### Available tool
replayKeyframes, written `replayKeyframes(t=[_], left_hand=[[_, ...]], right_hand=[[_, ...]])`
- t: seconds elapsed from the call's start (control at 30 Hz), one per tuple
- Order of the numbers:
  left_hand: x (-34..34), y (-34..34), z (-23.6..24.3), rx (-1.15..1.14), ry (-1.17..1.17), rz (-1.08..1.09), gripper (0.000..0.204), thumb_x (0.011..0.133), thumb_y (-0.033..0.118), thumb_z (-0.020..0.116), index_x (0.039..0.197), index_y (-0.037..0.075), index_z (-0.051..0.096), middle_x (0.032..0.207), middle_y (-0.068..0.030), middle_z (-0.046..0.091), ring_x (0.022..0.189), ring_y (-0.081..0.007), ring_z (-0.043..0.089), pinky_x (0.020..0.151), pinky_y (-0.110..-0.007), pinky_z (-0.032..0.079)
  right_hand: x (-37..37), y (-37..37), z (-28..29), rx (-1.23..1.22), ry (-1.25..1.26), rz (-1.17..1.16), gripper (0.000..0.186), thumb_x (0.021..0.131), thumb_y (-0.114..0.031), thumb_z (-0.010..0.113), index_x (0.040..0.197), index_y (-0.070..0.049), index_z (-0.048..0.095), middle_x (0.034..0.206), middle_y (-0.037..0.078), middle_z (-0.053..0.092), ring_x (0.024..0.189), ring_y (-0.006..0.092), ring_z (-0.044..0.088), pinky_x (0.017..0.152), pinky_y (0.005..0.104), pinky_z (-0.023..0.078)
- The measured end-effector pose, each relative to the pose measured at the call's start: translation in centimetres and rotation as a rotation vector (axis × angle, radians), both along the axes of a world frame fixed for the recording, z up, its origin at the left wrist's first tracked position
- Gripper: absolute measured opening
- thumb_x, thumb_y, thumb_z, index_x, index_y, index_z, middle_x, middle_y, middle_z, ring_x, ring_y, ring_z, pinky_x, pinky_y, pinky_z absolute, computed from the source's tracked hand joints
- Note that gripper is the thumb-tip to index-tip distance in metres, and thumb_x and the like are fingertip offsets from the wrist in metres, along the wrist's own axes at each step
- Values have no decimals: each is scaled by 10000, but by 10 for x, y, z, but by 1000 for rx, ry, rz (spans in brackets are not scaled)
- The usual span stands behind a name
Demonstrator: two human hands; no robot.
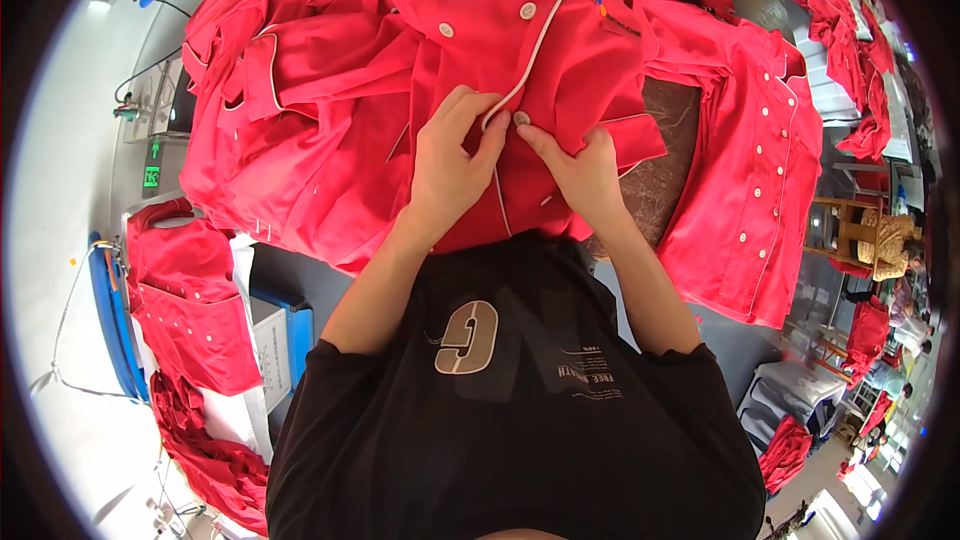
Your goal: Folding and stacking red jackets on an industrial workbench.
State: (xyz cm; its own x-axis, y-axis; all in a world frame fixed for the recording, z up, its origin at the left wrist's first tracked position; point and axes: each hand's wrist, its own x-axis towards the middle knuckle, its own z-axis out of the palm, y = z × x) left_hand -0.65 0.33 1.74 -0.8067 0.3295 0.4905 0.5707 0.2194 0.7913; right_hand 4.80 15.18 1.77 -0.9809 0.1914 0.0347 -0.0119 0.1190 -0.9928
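A red double-breasted jacket [490, 35] with white piping and pale buttons lies spread out in front of me. My left hand [452, 155] pinches its piped front edge. Close by on the right, my right hand [582, 165] has its thumb at a white button [521, 119] and its fingers curled into the red cloth. Both hands nearly meet at this edge. The fingertips of the right hand are partly hidden in the fabric.
More red jackets lie heaped beneath and around this one on a brown table [665, 130]. A buttoned red jacket [755, 170] hangs over the right side. Red garments [190, 290] lie at the left, near a blue board [115, 310]. A wooden chair [840, 230] stands far right.
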Motion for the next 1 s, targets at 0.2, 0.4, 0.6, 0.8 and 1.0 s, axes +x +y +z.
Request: replayKeyframes(t=[0.2, 0.4, 0.6, 0.8, 1.0], left_hand=[[6, -1, 2, -174, 106, 71, 148, 787, -12, 605, 927, 6, 560, 769, -130, 540, 607, -310, 567, 509, -354, 444], [10, -6, 6, -309, 65, -7, 151, 790, -26, 581, 937, 5, 565, 783, -137, 543, 623, -304, 568, 536, -349, 444], [11, -6, 1, -389, 84, -28, 150, 778, -16, 574, 922, -4, 535, 814, -136, 523, 644, -330, 573, 527, -381, 480], [12, -4, 1, -334, 132, -20, 231, 772, -11, 577, 1000, 1, 538, 833, -137, 522, 675, -328, 580, 532, -373, 493], [13, -4, 2, -378, 196, -35, 343, 739, -32, 599, 1073, 11, 532, 989, -143, 541, 894, -329, 558, 690, -383, 478]], right_hand=[[1, 5, -6, 234, 129, 68, 187, 817, -75, 668, 980, 15, 653, 900, 106, 692, 799, 163, 656, 712, 278, 495], [1, 4, -6, 513, 254, 28, 142, 785, -160, 680, 832, -30, 643, 641, 155, 587, 556, 342, 574, 503, 388, 462], [0, 0, -9, 664, 253, 21, 139, 786, -158, 661, 773, -26, 620, 604, 152, 575, 551, 350, 570, 492, 400, 451], [-5, -3, -14, 685, 182, 26, 138, 780, -154, 657, 781, -19, 626, 630, 179, 579, 579, 357, 581, 513, 402, 450], [-5, -4, -11, 539, 90, -50, 181, 761, -165, 683, 820, -1, 637, 660, 189, 598, 615, 365, 597, 540, 400, 455]])
